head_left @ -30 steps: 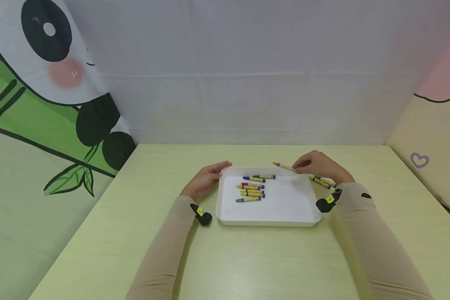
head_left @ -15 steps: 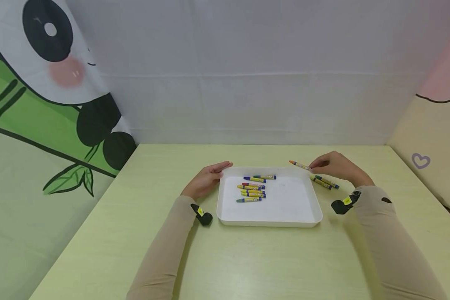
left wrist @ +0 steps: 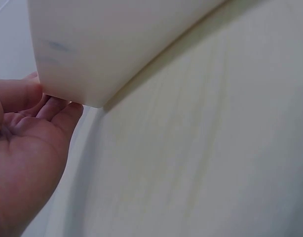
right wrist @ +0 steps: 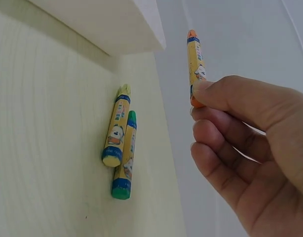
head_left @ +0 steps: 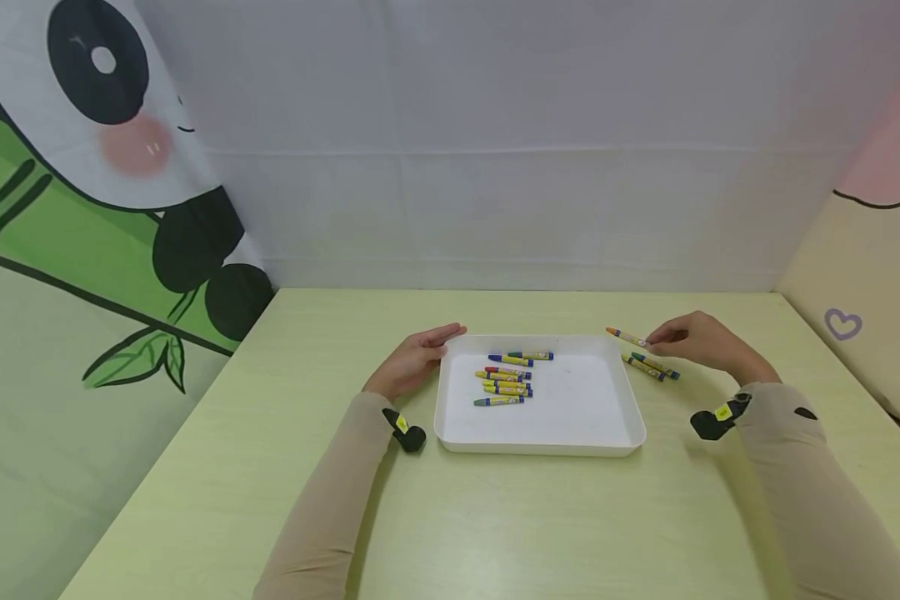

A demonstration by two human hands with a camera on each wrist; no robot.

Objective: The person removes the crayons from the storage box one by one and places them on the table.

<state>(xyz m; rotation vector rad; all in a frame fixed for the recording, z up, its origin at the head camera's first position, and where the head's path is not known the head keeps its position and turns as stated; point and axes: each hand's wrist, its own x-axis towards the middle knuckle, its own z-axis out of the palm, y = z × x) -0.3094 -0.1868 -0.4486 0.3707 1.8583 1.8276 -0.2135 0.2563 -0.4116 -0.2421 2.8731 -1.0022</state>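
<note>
Orange tip (right wrist: 192,33) outward, pinched crayon (right wrist: 196,61) by rear with right hand (head_left: 703,342) near far right corner of tray (head_left: 585,404), presumably keeping tip free; gripped far left corner with left hand (head_left: 407,362), likely for steadiness.

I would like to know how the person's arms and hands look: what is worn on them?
The left sleeve and right sleeve are long and beige. The left hand and right hand wear no gloves. A small black device with a yellow marking sits at the left wrist and another at the right wrist. The right sleeve also shows a small black spot.
</note>
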